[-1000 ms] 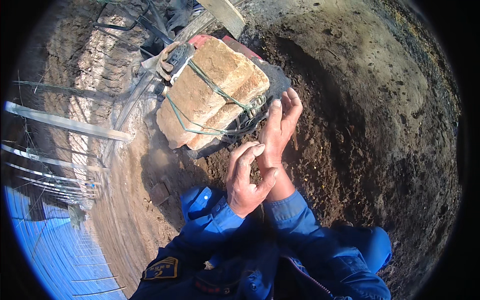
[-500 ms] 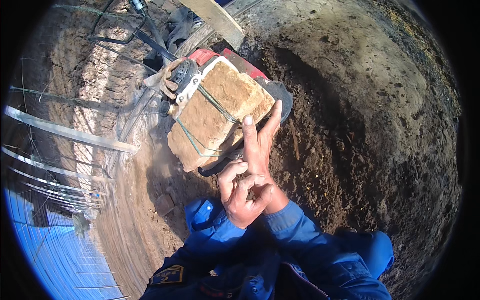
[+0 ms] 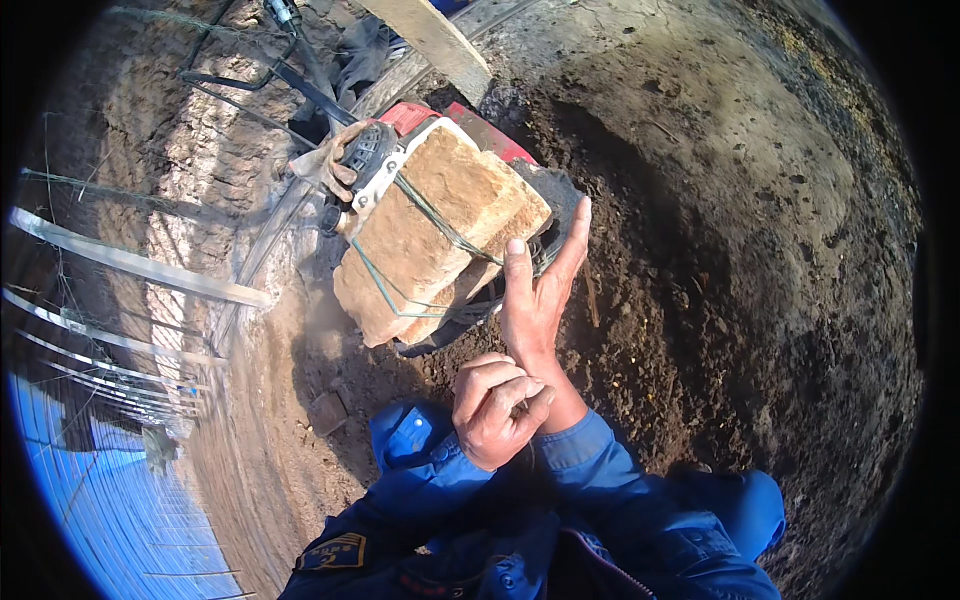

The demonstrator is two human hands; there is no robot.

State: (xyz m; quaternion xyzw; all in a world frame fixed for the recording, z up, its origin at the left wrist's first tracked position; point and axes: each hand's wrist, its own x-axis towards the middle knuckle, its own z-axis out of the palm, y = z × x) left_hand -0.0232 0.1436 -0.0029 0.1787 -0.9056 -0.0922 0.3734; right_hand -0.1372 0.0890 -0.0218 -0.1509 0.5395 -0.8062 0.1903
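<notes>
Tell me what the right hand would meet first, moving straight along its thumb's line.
The right hand would probably meet the tan stones first: its thumb points at their near edge, though depth is unclear here.

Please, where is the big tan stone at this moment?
In the head view, the big tan stone lies above and left of the middle, with green wire across it, left of the right hand.

At upper centre, mottled tan stone (image 3: pixel 420 250) is crossed by green cord (image 3: pixel 437 217). Blue is seen in 2 sleeves (image 3: pixel 590 446) at lower centre and lined sheeting (image 3: pixel 120 510) at lower left.
</notes>
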